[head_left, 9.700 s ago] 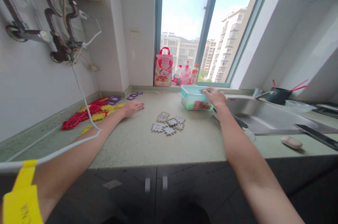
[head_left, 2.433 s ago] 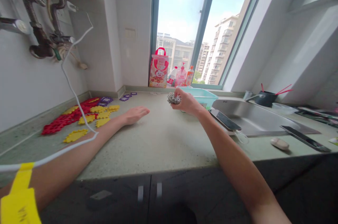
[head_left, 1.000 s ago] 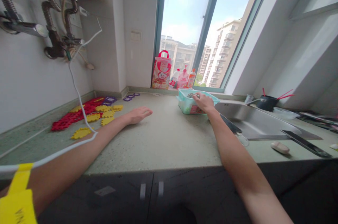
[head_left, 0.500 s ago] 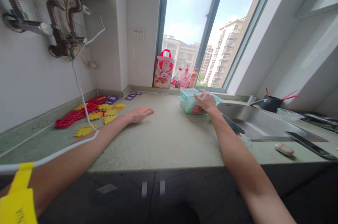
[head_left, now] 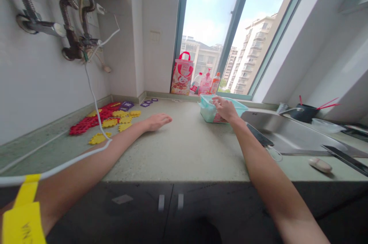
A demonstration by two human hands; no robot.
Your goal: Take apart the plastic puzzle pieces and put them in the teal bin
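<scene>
My left hand lies flat on the counter with its fingers stretched out, holding nothing. To its left are several flat, notched yellow pieces, beside a patch of red ones. Purple pieces sit farther back. My right hand is at the turquoise plastic basket, over its near rim. Its fingers are bent together above the basket's inside; what they hold, if anything, is too small to make out. The contents of the basket are mostly hidden.
A white cable hangs from the wall and crosses over my left forearm. Right of the basket, a dark phone-like slab lies by the steel sink. A pale computer mouse sits near the front edge. Bottles and a pink bag line the windowsill.
The whole view has shifted slightly, so things appear farther right. My right hand's fingers have drawn closer together over the basket. My left hand stays on the counter.
</scene>
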